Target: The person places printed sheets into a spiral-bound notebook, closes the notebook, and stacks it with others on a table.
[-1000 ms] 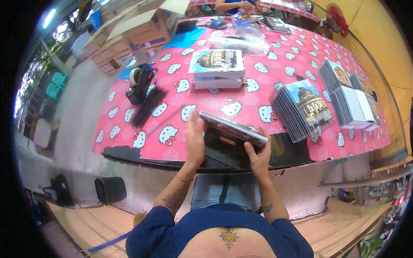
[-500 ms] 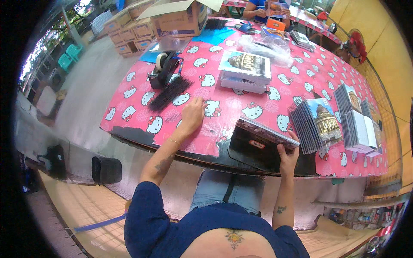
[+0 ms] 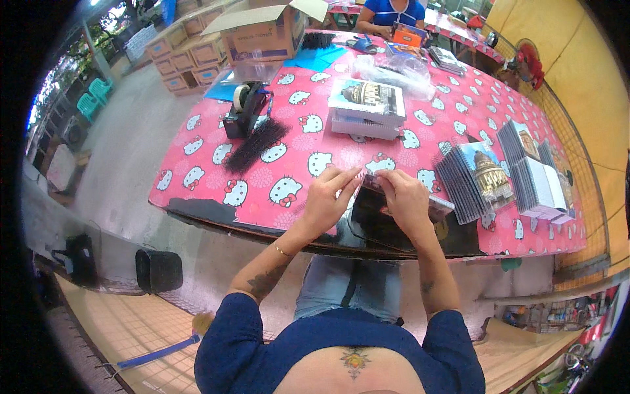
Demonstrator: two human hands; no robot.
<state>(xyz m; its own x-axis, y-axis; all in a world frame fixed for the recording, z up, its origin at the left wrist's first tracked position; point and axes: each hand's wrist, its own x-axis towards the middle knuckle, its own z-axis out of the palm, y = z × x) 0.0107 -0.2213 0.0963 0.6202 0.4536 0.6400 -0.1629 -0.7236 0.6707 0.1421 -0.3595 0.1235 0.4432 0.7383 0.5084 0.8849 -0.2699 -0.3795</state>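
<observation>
A notebook (image 3: 441, 208) stands on its edge over a black board (image 3: 367, 223) at the near edge of the table. My right hand (image 3: 408, 202) is closed, its thumb and fingers pinching the notebook's left end. Beside it my left hand (image 3: 327, 199) is also closed, fingertips together right at that same end; whatever thin thing they hold is too small to make out. To the left of my hands lies a bundle of black binding coils (image 3: 256, 146), next to a black tape dispenser (image 3: 244, 108).
A stack of notebooks (image 3: 367, 105) sits beyond my hands. Coil-bound notebooks (image 3: 472, 177) and more piles (image 3: 535, 174) stand to the right. Clear plastic (image 3: 394, 73), blue sheets (image 3: 318, 58) and an open carton (image 3: 266, 34) are farther back. A person (image 3: 392, 14) is across the table.
My left hand has moved right from the tabletop to the notebook's left end. My right hand has shifted from the notebook's right end to its left end.
</observation>
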